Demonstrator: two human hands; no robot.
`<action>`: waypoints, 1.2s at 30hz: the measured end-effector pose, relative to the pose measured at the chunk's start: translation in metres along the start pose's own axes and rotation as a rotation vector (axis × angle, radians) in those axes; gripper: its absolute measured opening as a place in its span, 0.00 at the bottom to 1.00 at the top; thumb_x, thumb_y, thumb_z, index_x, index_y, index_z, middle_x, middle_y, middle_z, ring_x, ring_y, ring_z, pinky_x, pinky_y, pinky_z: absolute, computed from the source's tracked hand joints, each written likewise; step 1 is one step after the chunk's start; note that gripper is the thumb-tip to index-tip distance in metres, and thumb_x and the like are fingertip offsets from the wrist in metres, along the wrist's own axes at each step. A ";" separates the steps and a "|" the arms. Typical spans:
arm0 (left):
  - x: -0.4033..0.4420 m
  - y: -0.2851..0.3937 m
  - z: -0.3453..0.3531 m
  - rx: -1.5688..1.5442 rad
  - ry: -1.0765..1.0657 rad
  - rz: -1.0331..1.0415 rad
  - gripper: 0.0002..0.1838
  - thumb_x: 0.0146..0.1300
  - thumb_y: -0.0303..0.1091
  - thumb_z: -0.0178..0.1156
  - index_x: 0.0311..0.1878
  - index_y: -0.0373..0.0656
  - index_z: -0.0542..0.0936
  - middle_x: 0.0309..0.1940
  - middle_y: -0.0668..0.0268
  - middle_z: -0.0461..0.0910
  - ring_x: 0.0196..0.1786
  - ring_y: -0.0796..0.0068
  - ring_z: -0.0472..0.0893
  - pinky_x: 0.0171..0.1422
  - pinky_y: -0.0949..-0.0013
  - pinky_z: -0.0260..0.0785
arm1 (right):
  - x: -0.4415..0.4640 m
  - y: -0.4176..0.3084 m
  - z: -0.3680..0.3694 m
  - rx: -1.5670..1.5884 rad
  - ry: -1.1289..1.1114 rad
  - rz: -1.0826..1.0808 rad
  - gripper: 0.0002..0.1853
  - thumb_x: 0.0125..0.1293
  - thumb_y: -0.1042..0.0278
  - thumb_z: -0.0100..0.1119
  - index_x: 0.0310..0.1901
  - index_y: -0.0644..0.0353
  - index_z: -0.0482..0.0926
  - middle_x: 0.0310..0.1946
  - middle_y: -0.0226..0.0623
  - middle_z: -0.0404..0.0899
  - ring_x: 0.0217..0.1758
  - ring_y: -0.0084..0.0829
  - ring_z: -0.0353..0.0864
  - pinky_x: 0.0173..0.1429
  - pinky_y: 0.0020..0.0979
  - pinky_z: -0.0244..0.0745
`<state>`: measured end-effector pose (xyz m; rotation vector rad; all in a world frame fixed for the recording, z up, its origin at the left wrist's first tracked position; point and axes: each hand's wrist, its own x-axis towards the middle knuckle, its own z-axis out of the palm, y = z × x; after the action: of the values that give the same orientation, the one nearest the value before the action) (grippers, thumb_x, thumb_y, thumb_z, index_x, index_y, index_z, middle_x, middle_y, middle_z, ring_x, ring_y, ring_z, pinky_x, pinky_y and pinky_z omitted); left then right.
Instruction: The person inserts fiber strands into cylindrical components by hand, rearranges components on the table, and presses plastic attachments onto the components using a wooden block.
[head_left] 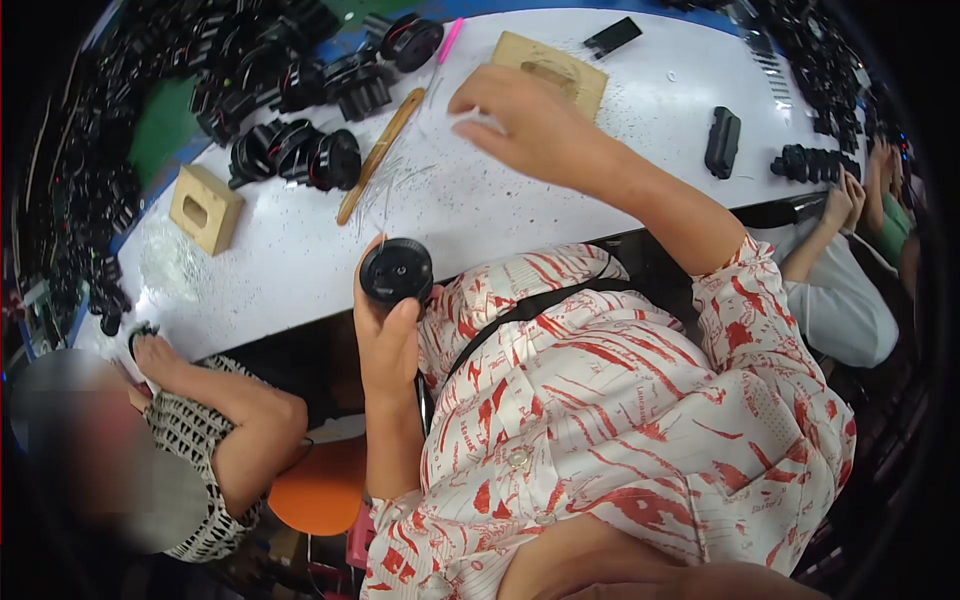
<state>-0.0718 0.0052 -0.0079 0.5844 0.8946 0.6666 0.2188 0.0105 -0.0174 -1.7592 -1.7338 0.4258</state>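
Just above the near edge of the white table point(300, 265), a black round part point(398, 271) is gripped in the left hand point(386, 335), its face turned up and the thumb over the rim. The right hand point(515, 115) hangs farther forward, part-open, with the thumb apart from the fingers; whether it pinches anything thin, I cannot tell.

Beyond the part lies a long wooden stick point(381, 155), slanting among fine dark strands, with a pink pen point(452, 40) past its far end. A slotted wooden block point(590, 85) is partly hidden behind the right hand — a second wooden block point(222, 222) lies well to the left. Black assemblies point(300, 155) crowd the table's left side, and dark specks dot its surface.

To the right are a black rectangular piece point(613, 38), a black oblong case point(722, 142) and a ridged black row point(815, 163) — the last beside a co-worker's hands point(847, 200). Another co-worker point(225, 420) sits at left, near an orange seat point(315, 487).
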 end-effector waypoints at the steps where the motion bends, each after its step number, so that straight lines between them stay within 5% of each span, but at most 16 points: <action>1: 0.002 -0.002 -0.001 0.001 -0.019 -0.003 0.51 0.49 0.30 0.82 0.75 0.37 0.64 0.56 0.61 0.79 0.55 0.67 0.83 0.63 0.63 0.78 | -0.002 0.010 -0.009 -0.073 0.074 -0.002 0.13 0.71 0.61 0.65 0.47 0.62 0.83 0.46 0.41 0.83 0.49 0.39 0.84 0.53 0.39 0.79; 3: 0.008 -0.007 -0.009 0.080 -0.038 0.016 0.51 0.50 0.30 0.81 0.75 0.36 0.63 0.56 0.60 0.79 0.55 0.66 0.83 0.64 0.62 0.77 | -0.009 0.026 -0.026 -0.153 0.155 0.003 0.14 0.70 0.60 0.65 0.48 0.62 0.83 0.47 0.41 0.83 0.51 0.40 0.84 0.55 0.40 0.79; 6: 0.016 -0.004 -0.007 0.169 -0.087 0.059 0.51 0.50 0.30 0.81 0.75 0.36 0.63 0.57 0.58 0.78 0.56 0.65 0.83 0.65 0.61 0.77 | -0.022 0.042 -0.053 -0.289 0.050 0.295 0.22 0.65 0.59 0.71 0.56 0.61 0.81 0.55 0.45 0.81 0.60 0.44 0.81 0.65 0.41 0.76; 14: 0.053 0.007 0.025 0.247 -0.230 0.167 0.50 0.47 0.30 0.83 0.73 0.37 0.66 0.58 0.57 0.78 0.58 0.63 0.83 0.67 0.62 0.76 | -0.054 0.038 -0.025 -0.274 0.001 0.154 0.44 0.52 0.58 0.81 0.70 0.61 0.71 0.64 0.52 0.75 0.70 0.52 0.72 0.76 0.43 0.66; 19: 0.069 0.006 0.043 0.381 -0.209 0.206 0.50 0.47 0.27 0.83 0.73 0.39 0.65 0.57 0.59 0.78 0.60 0.65 0.81 0.67 0.64 0.76 | -0.063 0.028 -0.023 -0.099 0.019 0.008 0.40 0.57 0.55 0.79 0.68 0.62 0.73 0.62 0.50 0.77 0.67 0.50 0.76 0.73 0.43 0.70; 22: 0.073 0.007 0.062 0.422 -0.180 0.223 0.50 0.48 0.25 0.82 0.73 0.40 0.65 0.57 0.59 0.77 0.60 0.66 0.81 0.67 0.65 0.76 | -0.054 0.055 -0.048 -0.154 0.141 0.392 0.37 0.62 0.48 0.74 0.66 0.62 0.74 0.58 0.50 0.80 0.63 0.47 0.81 0.67 0.42 0.76; 26: 0.083 0.006 0.086 0.392 -0.175 0.236 0.50 0.48 0.23 0.80 0.75 0.40 0.64 0.58 0.58 0.77 0.60 0.68 0.80 0.65 0.67 0.76 | -0.041 0.105 -0.071 -0.415 0.272 0.619 0.34 0.67 0.45 0.69 0.65 0.62 0.76 0.54 0.49 0.83 0.57 0.44 0.85 0.61 0.40 0.81; 30: 0.086 0.002 0.106 0.456 -0.207 0.245 0.51 0.47 0.24 0.80 0.76 0.39 0.63 0.59 0.58 0.76 0.59 0.70 0.79 0.63 0.69 0.76 | -0.027 0.119 -0.075 -0.324 0.323 0.779 0.37 0.67 0.38 0.65 0.57 0.71 0.72 0.51 0.64 0.79 0.55 0.63 0.80 0.60 0.53 0.76; 33: 0.087 -0.001 0.114 0.542 -0.247 0.253 0.51 0.47 0.25 0.81 0.75 0.38 0.64 0.59 0.58 0.76 0.59 0.70 0.78 0.63 0.68 0.75 | -0.008 0.117 -0.065 -0.496 0.211 0.922 0.31 0.69 0.48 0.68 0.65 0.61 0.76 0.53 0.48 0.84 0.56 0.43 0.86 0.61 0.39 0.81; 36: 0.094 -0.009 0.107 0.983 -0.238 0.468 0.49 0.47 0.30 0.83 0.73 0.37 0.68 0.55 0.58 0.76 0.58 0.67 0.78 0.62 0.64 0.74 | -0.011 0.130 -0.058 -0.476 0.237 0.810 0.28 0.70 0.51 0.67 0.64 0.60 0.77 0.52 0.48 0.84 0.55 0.44 0.86 0.60 0.39 0.81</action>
<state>0.0646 0.0489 -0.0083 1.7543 0.8292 0.5190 0.3550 -0.0045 -0.0571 -2.7095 -0.9364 0.1100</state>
